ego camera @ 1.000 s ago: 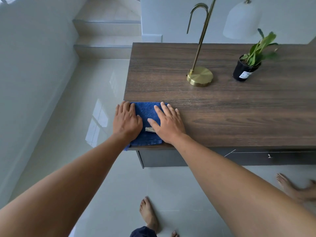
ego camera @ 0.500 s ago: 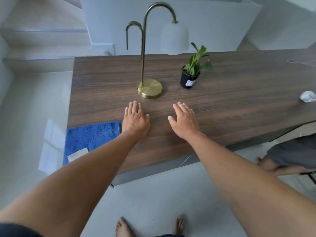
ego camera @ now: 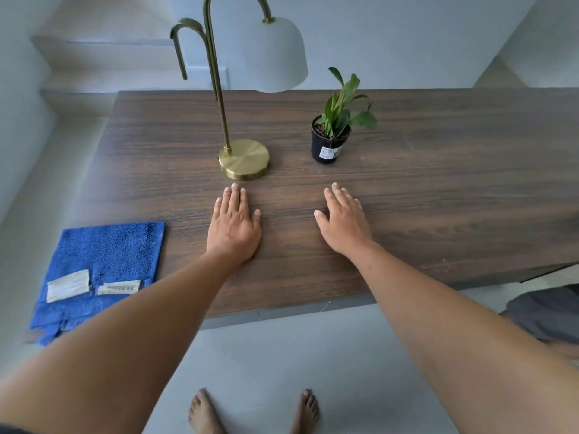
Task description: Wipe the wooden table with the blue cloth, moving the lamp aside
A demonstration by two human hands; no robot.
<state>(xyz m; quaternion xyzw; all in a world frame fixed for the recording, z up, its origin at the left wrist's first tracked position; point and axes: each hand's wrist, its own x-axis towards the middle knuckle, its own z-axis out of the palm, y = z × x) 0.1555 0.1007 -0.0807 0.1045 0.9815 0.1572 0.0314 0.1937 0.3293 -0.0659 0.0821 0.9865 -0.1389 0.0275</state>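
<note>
Hands: left hand (ego camera: 233, 228) and right hand (ego camera: 344, 222) flat, empty.
Lamp (ego camera: 243, 158): grasp stem low, slide base aside.
Blue cloth (ego camera: 103, 261): unheld, at the table's left corner.

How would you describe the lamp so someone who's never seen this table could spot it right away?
Start at the wooden table and look toward its far edge, just beyond the left hand. The lamp stands there on a round brass base, left of the potted plant. It alone is metal: a thin gold stem arches up to a white dome shade.
</note>
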